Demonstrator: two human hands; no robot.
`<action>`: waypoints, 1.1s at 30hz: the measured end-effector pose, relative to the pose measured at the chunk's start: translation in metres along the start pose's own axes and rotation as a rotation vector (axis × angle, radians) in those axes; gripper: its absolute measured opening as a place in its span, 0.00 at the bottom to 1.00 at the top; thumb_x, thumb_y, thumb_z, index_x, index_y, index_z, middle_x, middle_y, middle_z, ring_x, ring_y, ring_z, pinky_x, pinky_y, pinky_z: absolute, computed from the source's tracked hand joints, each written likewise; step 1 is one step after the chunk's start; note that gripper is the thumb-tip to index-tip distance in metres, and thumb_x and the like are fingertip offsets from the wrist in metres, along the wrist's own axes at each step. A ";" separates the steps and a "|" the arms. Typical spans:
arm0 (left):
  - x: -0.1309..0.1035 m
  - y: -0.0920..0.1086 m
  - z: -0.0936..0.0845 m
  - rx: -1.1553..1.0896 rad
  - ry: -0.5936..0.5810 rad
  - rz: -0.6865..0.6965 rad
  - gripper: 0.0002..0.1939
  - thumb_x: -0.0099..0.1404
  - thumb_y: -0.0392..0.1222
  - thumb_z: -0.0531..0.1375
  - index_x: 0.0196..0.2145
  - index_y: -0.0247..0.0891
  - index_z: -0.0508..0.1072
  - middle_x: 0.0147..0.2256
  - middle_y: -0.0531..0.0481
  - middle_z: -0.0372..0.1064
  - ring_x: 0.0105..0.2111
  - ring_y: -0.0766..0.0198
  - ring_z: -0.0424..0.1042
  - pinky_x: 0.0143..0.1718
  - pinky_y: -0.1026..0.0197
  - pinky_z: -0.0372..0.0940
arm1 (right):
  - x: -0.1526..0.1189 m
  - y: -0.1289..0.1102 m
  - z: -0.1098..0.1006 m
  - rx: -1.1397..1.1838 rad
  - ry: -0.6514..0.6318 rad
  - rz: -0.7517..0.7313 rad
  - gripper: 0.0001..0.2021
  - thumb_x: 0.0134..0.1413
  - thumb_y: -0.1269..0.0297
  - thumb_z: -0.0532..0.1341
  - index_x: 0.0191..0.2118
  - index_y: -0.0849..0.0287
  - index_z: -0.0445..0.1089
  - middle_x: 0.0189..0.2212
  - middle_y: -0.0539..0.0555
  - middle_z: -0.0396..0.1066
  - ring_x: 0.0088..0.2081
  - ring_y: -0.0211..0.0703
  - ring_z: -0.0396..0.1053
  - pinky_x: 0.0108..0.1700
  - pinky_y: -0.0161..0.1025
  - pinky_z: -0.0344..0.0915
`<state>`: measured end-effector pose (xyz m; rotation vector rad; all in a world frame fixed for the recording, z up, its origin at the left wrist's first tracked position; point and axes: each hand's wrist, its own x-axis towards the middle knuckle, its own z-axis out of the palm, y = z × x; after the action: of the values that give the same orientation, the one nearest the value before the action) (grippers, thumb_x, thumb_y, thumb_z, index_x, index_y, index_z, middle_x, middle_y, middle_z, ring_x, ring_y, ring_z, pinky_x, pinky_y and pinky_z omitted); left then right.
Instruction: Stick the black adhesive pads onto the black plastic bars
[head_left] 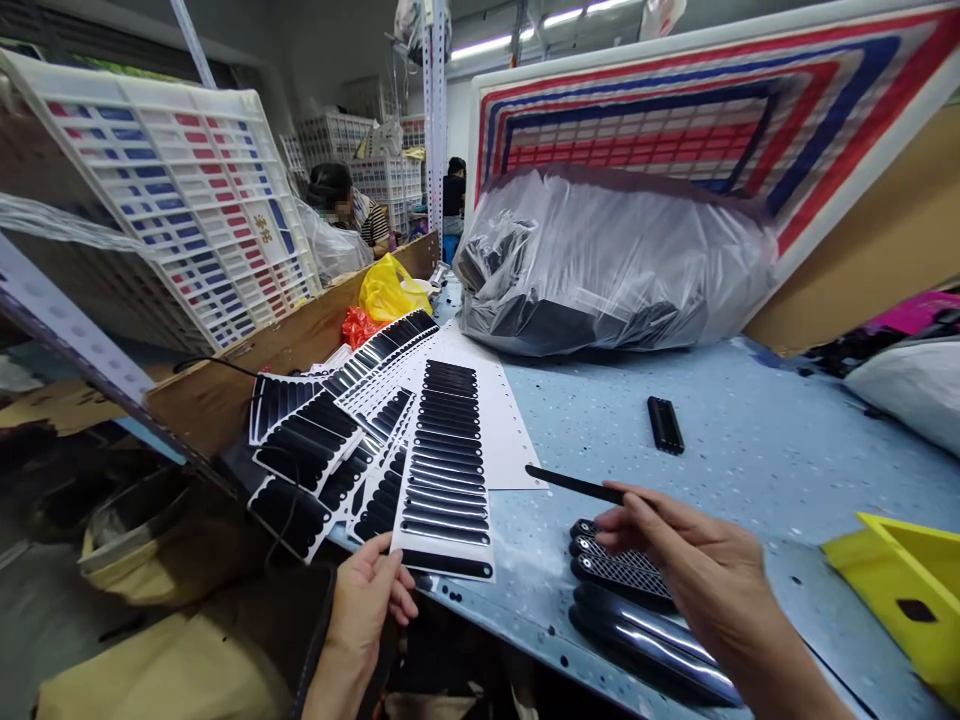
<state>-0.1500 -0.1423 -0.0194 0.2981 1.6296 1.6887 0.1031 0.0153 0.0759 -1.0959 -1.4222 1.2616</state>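
My left hand (369, 588) pinches the near left corner of a white sheet of black adhesive strips (448, 455), thumb on top. Rows of glossy, round-ended strips cover this sheet, with a bare gap above the lowest one. Between the thumb and fingers of my right hand (690, 545) is a single thin black strip (574, 484), its free end pointing left over the table. Below that hand lie black mesh-patterned pieces (619, 568), partly hidden by it, and long glossy black pieces (645, 632). Farther back sits a small black oblong part (665, 425).
More strip sheets (307, 440) overlap at the left of the blue speckled table (585, 400). A large plastic bag of dark parts (607, 270) stands behind, against a striped crate (817, 130). A yellow bin (892, 600) is at right. Two people are in the background.
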 end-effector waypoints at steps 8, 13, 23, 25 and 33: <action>-0.031 0.032 0.041 0.078 -0.188 0.063 0.28 0.47 0.64 0.70 0.29 0.34 0.75 0.16 0.54 0.67 0.10 0.71 0.59 0.12 0.68 0.51 | -0.045 -0.020 -0.034 -0.234 -0.242 -0.159 0.15 0.53 0.50 0.66 0.41 0.51 0.81 0.30 0.58 0.81 0.26 0.49 0.78 0.28 0.38 0.78; -0.050 0.034 0.116 -0.082 -0.682 -0.267 0.27 0.50 0.65 0.66 0.22 0.35 0.68 0.15 0.47 0.69 0.08 0.70 0.61 0.10 0.70 0.47 | -0.070 -0.017 -0.040 -0.324 -0.394 -0.331 0.12 0.59 0.59 0.62 0.46 0.42 0.79 0.32 0.54 0.81 0.30 0.48 0.79 0.31 0.39 0.78; -0.042 0.019 0.161 0.005 -0.610 -0.160 0.25 0.45 0.60 0.70 0.21 0.36 0.67 0.11 0.54 0.65 0.07 0.71 0.60 0.12 0.71 0.47 | -0.066 0.022 -0.094 -0.593 -0.067 -0.472 0.16 0.53 0.63 0.66 0.49 0.50 0.77 0.40 0.57 0.80 0.35 0.50 0.79 0.37 0.44 0.79; -0.042 0.018 0.170 0.028 -0.627 -0.139 0.25 0.46 0.60 0.70 0.21 0.37 0.67 0.10 0.56 0.63 0.07 0.72 0.59 0.13 0.70 0.50 | -0.057 0.022 -0.089 -0.682 -0.020 -0.649 0.15 0.54 0.64 0.66 0.49 0.52 0.77 0.40 0.58 0.80 0.38 0.51 0.78 0.41 0.47 0.77; -0.035 0.016 0.184 0.125 -0.725 -0.159 0.25 0.50 0.63 0.66 0.26 0.36 0.69 0.15 0.51 0.69 0.09 0.71 0.61 0.13 0.70 0.49 | -0.036 0.030 -0.076 -0.744 -0.166 -0.750 0.11 0.61 0.71 0.58 0.43 0.58 0.77 0.28 0.56 0.75 0.28 0.44 0.72 0.29 0.40 0.70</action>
<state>-0.0149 -0.0248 0.0360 0.7268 1.1683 1.1600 0.1858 -0.0040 0.0482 -0.7625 -2.2364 0.2761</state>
